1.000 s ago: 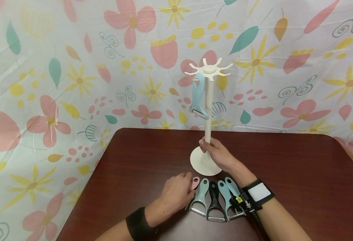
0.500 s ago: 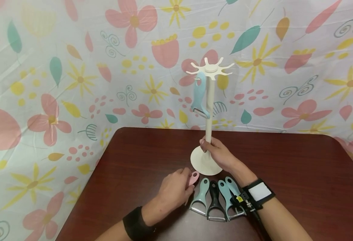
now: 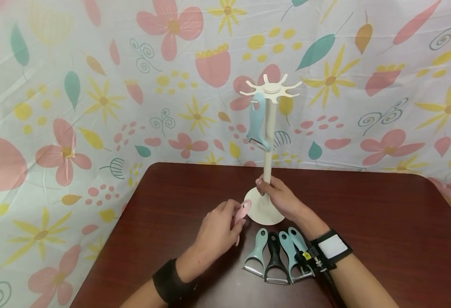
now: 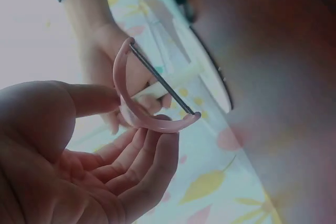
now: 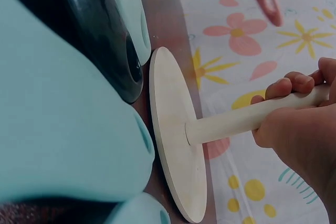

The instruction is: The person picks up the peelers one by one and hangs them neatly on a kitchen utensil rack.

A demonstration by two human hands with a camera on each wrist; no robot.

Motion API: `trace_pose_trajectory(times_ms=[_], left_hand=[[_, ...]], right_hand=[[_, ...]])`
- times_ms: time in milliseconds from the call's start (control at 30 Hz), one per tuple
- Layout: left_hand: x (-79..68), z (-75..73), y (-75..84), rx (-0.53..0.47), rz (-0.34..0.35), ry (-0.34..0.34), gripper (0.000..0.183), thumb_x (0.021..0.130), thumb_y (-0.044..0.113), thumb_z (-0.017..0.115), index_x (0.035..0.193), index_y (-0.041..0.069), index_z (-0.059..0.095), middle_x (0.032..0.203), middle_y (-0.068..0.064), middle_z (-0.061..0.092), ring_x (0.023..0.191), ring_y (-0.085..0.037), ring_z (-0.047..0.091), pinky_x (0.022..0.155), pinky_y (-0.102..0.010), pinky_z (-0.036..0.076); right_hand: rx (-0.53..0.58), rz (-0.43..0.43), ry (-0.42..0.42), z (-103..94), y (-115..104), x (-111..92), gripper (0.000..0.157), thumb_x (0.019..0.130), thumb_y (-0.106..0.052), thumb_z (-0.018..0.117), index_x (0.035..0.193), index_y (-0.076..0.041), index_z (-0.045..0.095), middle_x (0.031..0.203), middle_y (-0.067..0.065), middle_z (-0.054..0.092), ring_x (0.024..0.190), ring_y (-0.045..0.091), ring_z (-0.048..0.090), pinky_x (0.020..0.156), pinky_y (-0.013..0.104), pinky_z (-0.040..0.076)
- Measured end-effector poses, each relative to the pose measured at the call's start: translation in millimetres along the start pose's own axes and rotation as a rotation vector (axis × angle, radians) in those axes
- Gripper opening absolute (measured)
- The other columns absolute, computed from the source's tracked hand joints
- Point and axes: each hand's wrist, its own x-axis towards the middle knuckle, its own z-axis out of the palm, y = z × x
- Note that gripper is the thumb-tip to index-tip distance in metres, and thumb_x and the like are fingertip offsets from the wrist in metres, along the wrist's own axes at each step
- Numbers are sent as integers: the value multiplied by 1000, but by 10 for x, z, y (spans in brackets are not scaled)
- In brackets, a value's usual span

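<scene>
My left hand (image 3: 218, 226) pinches a pink Y-shaped peeler (image 3: 243, 210) between thumb and fingers, left of the white stand's round base (image 3: 263, 209). In the left wrist view the peeler's curved head (image 4: 131, 106) and its metal blade (image 4: 163, 81) face the camera. With curled fingers my right hand (image 3: 281, 196) grips the stand's post (image 5: 231, 121) low down, just above the base. A light blue peeler (image 3: 257, 119) hangs by its handle hole from a left arm of the stand's hooked top (image 3: 272, 89).
In front of the base lie a mint peeler (image 3: 260, 248), a black peeler (image 3: 274, 256) and two light blue peelers (image 3: 287, 246), handles toward the stand. They rest on a brown table (image 3: 187, 188). Behind hangs a floral cloth (image 3: 133, 85).
My left hand has raised the pink peeler off the row and moved it forward, up beside the stand's base. The right hand keeps its grip on the post.
</scene>
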Motion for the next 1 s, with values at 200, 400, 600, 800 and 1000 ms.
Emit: trace_pose_trajectory(times_ms=[200, 400, 600, 800, 1000], left_hand=[[94, -121, 9, -38, -9, 48, 38, 88, 31, 71, 118, 12, 57, 88, 7, 54, 67, -2, 52, 56, -21, 47], [178, -215, 4, -53, 12, 80, 37, 88, 28, 72, 117, 11, 57, 90, 5, 56, 69, -4, 54, 57, -20, 47], [265, -319, 14, -85, 28, 137, 36, 89, 29, 71, 117, 11, 57, 90, 5, 58, 70, -7, 56, 58, -21, 47], [380, -420, 54, -113, 63, 214, 33, 89, 27, 69, 116, 10, 58, 91, 4, 59, 67, -6, 54, 56, -19, 46], [479, -529, 92, -154, 79, 259, 34, 90, 27, 69, 117, 10, 57, 93, 5, 58, 71, -3, 54, 57, -17, 47]], right_hand=[[-8, -16, 0, 5, -10, 1, 37, 106, -27, 44, 88, 5, 46, 84, 19, 39, 85, 31, 38, 78, 52, 28], [-22, -18, 7, 11, -32, -10, 37, 106, -26, 44, 90, 7, 47, 85, 23, 40, 85, 32, 38, 77, 49, 29], [-33, 1, 17, 15, -35, -14, 37, 106, -27, 44, 91, 8, 48, 87, 24, 40, 86, 33, 39, 77, 47, 30], [-35, 16, 27, 20, -79, -15, 36, 106, -22, 43, 91, 10, 47, 87, 25, 41, 88, 32, 40, 78, 46, 31], [-59, 10, 6, 71, -282, -58, 35, 107, -15, 41, 92, 16, 44, 88, 30, 39, 88, 38, 39, 76, 41, 31]])
